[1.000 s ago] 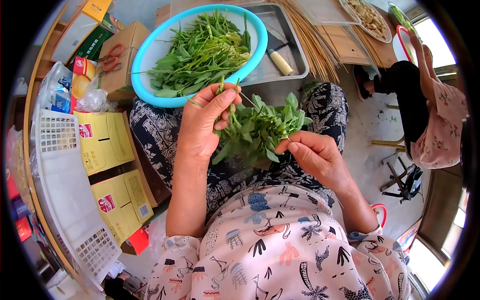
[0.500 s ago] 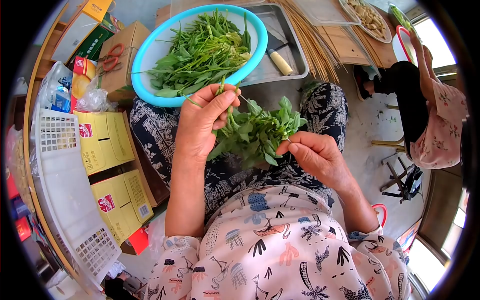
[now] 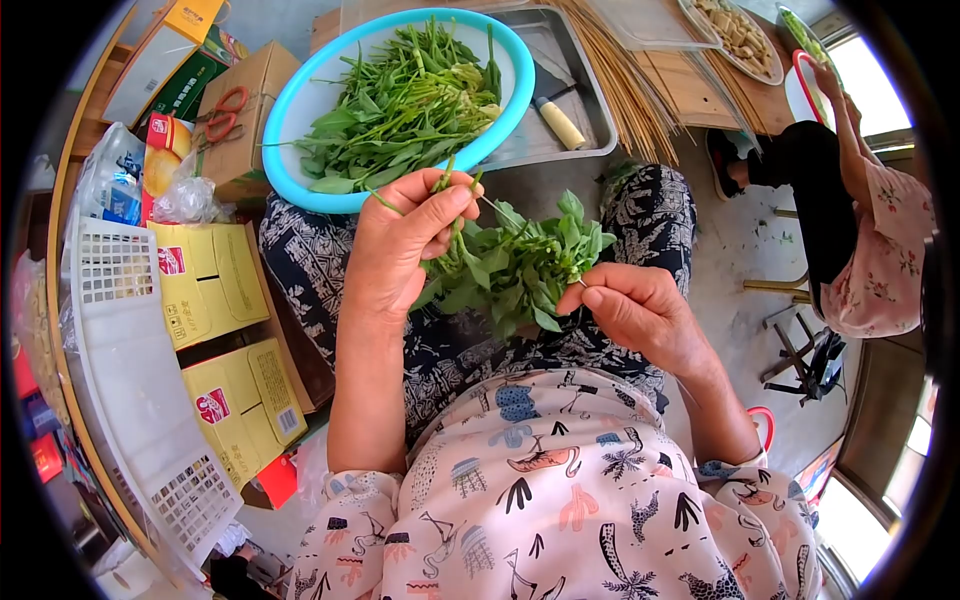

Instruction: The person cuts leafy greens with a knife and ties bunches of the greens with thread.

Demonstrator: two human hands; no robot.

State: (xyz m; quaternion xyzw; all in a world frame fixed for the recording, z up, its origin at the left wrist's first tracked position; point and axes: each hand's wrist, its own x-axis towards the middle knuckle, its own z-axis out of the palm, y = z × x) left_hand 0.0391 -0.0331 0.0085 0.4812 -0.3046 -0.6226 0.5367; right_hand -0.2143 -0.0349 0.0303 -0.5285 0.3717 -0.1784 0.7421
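Observation:
Above my lap, my left hand [image 3: 405, 235] is closed, with leafy green stems [image 3: 443, 180] pinched between thumb and fingers. My right hand [image 3: 635, 315] grips one end of a thin skewer [image 3: 583, 282] between thumb and forefinger. Bunched along the skewer, between both hands, are leafy greens [image 3: 530, 255] that hide most of its length. Its other end shows as a fine line beside my left fingertips. Just beyond my left hand stands a blue-rimmed basin [image 3: 522, 75], heaped with loose greens [image 3: 400, 125].
A metal tray [image 3: 602, 110] beside the basin holds a pale-handled tool [image 3: 560, 122]. Bamboo skewers [image 3: 625, 85] lie on the table, near a plate of tan pieces [image 3: 735, 40]. Boxes [image 3: 240, 400] and orange-handled scissors [image 3: 225, 115] are at left. Another person [image 3: 880, 240] sits at right.
Both hands stay almost in place. The greens on the skewer and my right hand have shifted very slightly; the hold of each hand is the same.

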